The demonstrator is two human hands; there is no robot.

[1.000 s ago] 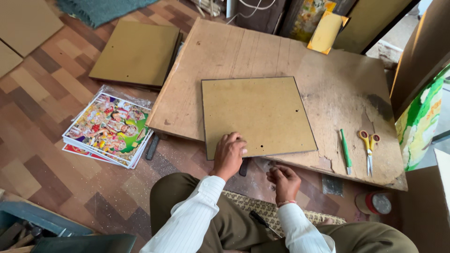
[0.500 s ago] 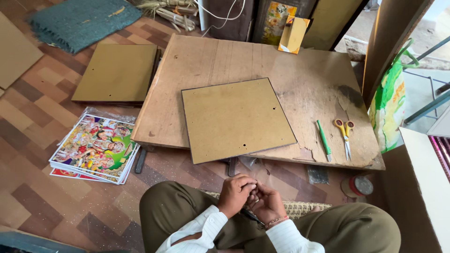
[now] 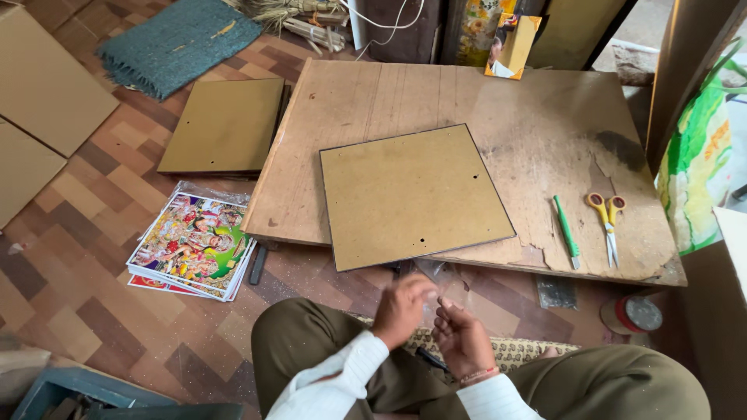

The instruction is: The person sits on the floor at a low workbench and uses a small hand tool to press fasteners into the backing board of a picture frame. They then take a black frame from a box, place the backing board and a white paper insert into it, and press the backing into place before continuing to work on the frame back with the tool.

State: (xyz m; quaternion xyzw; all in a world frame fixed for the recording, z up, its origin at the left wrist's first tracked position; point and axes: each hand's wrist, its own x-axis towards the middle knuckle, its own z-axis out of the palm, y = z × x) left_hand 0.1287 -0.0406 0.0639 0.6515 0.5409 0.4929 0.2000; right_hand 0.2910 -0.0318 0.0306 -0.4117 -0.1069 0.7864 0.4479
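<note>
Close together over the lap, both hands just short of the board

Down near the bottom edge: left hand (image 3: 403, 309) and right hand (image 3: 461, 336) almost touching, above the knees in olive trousers. Left hand blurred, fingers curled inward; whether anything sits between them, cannot tell. Right hand half open, palm up, fingers loosely bent, nothing clearly pinched. Just beyond the fingertips, something clear and crumpled like plastic film (image 3: 436, 274) on the floor, too faint to make out. Beneath the wrists, a small dark object (image 3: 430, 358) on a patterned woven mat (image 3: 513, 350).

Just beyond the hands, a square brown backing board (image 3: 412, 194) with a thin dark rim, flat on the low wooden worktable (image 3: 498, 101), its near corner overhanging the table's edge. To the right on the same table, a green pen (image 3: 566, 229) and, beside it, orange-handled scissors (image 3: 608, 222), well apart from the board. Right and near, on the floor, a red-rimmed round roll (image 3: 632, 314).

To the left on the parquet, a stack of colourful prints (image 3: 194, 245); farther left and away, another brown board (image 3: 226, 124), then a teal mat (image 3: 180, 43).
</note>
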